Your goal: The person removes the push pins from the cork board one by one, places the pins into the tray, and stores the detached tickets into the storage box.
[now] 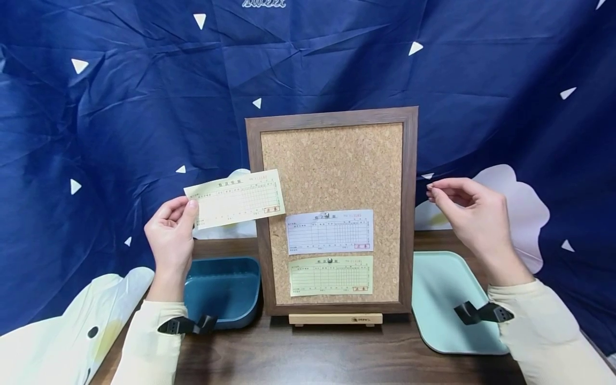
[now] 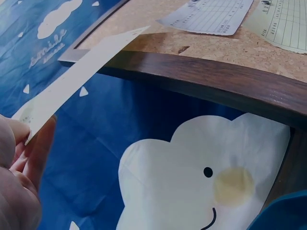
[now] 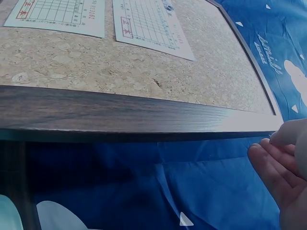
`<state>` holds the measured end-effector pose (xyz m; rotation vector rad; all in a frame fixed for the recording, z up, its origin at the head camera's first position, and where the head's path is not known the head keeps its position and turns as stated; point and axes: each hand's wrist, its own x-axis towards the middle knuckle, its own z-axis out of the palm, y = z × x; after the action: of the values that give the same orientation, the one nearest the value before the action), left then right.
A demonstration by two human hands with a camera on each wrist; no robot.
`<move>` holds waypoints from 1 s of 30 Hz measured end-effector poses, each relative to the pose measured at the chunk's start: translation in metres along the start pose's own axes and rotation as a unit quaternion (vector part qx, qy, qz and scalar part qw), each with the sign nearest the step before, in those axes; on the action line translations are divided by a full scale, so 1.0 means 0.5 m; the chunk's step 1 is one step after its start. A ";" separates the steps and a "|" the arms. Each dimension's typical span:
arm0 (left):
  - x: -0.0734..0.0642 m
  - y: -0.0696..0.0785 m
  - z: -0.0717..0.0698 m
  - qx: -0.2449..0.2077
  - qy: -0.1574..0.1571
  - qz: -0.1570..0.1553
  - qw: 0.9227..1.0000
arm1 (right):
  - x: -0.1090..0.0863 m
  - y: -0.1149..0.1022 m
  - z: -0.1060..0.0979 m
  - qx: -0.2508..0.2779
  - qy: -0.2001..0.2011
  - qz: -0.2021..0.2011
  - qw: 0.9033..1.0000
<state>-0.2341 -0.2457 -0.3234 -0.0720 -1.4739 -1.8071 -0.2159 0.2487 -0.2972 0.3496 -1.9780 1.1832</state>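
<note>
My left hand (image 1: 172,235) pinches a pale yellow receipt slip (image 1: 233,198) by its left end, between thumb and fingers. The slip's right end overlaps the left frame of a cork board (image 1: 332,166) in the head view; in the left wrist view the slip (image 2: 81,74) is seen nearly edge-on. To the right of the board, my right hand (image 1: 474,222) is raised, thumb and fingertips pinching a tiny shiny pin, mostly hidden by the fingers. Low on the board, silver pushpins hold a white receipt slip (image 1: 329,235) above a pale green receipt slip (image 1: 331,279).
The wood-framed board stands on a small wooden easel (image 1: 335,319) on a dark brown table (image 1: 308,358). A dark blue bin (image 1: 223,264) is at its left, a mint tray (image 1: 447,299) at its right. Behind hangs a blue curtain (image 1: 327,59) with white shapes.
</note>
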 end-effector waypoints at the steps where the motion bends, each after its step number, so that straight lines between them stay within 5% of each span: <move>1: -0.001 -0.001 -0.002 0.003 0.001 0.000 1.000 | 0.000 0.001 -0.001 0.001 0.000 0.002 1.000; 30: -0.010 -0.021 -0.041 0.012 0.019 -0.006 1.000 | -0.023 0.029 -0.029 0.002 0.001 0.027 1.000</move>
<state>-0.2283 -0.2601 -0.3411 -0.0163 -1.4714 -1.7916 -0.2098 0.2667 -0.3110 0.2990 -1.9938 1.2203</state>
